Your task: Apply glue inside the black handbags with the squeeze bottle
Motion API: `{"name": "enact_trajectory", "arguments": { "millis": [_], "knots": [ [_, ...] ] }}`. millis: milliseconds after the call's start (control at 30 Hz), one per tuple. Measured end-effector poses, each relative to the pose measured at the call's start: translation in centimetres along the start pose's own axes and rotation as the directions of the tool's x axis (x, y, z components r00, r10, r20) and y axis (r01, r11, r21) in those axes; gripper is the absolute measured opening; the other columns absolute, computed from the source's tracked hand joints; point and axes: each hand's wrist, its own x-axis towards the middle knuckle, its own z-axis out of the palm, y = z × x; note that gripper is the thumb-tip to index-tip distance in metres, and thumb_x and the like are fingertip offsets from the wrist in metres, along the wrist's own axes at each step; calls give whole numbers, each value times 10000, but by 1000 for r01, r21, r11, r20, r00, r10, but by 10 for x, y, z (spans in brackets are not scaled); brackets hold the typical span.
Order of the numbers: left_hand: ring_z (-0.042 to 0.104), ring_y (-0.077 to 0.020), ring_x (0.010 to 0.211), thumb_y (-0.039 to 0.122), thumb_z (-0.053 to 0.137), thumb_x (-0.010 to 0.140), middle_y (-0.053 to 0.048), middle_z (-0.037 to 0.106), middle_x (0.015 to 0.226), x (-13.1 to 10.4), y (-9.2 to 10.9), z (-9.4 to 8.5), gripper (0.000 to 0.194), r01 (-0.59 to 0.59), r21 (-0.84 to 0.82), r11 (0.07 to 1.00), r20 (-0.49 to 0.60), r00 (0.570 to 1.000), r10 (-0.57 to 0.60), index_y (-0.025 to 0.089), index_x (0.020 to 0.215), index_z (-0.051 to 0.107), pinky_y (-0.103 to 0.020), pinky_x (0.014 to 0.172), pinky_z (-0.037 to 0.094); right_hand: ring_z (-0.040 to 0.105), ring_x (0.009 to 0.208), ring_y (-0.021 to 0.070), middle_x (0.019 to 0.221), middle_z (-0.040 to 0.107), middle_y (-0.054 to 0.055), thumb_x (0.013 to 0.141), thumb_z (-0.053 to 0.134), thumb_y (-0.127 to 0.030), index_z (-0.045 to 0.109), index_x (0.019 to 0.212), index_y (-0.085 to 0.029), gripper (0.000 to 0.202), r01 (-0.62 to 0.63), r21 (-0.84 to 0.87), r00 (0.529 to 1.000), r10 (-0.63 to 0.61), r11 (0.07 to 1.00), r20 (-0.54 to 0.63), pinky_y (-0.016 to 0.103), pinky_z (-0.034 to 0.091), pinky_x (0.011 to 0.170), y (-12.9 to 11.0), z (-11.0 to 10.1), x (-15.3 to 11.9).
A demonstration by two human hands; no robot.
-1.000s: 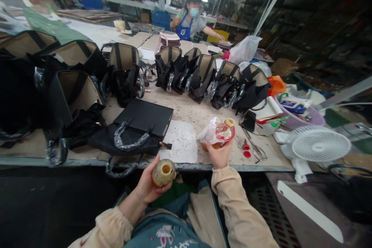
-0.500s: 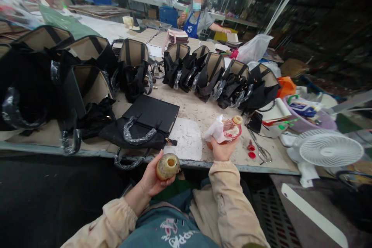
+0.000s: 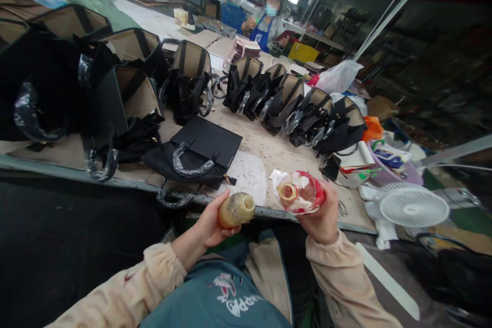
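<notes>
Your left hand (image 3: 212, 223) half-curled round a tilted yellowish bottle (image 3: 236, 211); your right hand (image 3: 323, 215) closed round a red-and-white container (image 3: 307, 192), near the desk's edge (image 3: 274, 213).

White lettering (image 3: 243, 305) on the wearer's teal garment (image 3: 184, 300) partly reads "APP"; a white mark (image 3: 259, 38) on a blue apron (image 3: 264, 29) farther back is too small to read

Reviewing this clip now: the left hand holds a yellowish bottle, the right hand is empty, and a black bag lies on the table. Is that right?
Not quite: the right hand is not empty. The head view shows it holding a container wrapped in red and white. The left hand does hold a yellowish bottle, and a black bag lies on the table.
</notes>
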Motion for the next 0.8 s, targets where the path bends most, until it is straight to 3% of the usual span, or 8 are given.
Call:
{"name": "enact_trajectory", "arguments": {
  "millis": [100, 167, 467, 800],
  "knots": [
    [586, -163, 419, 601, 392, 878, -164, 688, 764, -3, -4, 1, 563, 32, 1, 999, 23, 999, -32, 99, 972, 630, -144, 289, 200, 531, 1089, 357, 1189, 529, 165, 629, 802, -428, 383, 1325, -176, 851, 205, -118, 977, -210, 972, -35, 558, 456, 914, -8, -16, 8],
    [578, -160, 409, 605, 376, 881, -173, 691, 769, -4, -6, 0, 581, 41, 3, 999, 41, 998, -41, 96, 998, 628, -148, 288, 202, 538, 1084, 348, 1180, 536, 169, 645, 794, -411, 393, 1318, -163, 822, 253, -157, 965, -260, 955, -20, 558, 472, 899, -14, -22, 12],
    [561, -159, 390, 618, 376, 870, -168, 694, 759, -5, -11, -8, 603, 79, 12, 997, 83, 993, -79, 97, 1045, 624, -155, 285, 186, 559, 1058, 330, 1127, 570, 175, 666, 790, -327, 449, 1258, -143, 708, 375, -286, 925, -378, 882, 47, 553, 482, 890, -35, -45, 25],
    [549, -152, 388, 581, 379, 882, -163, 689, 752, -6, -13, -6, 569, 83, 0, 997, 64, 995, -83, 93, 1070, 605, -158, 280, 186, 557, 1090, 339, 1172, 573, 166, 662, 791, -253, 464, 1251, -171, 679, 419, -364, 903, -426, 832, 65, 564, 465, 927, -31, -53, 25]
  ]
}}
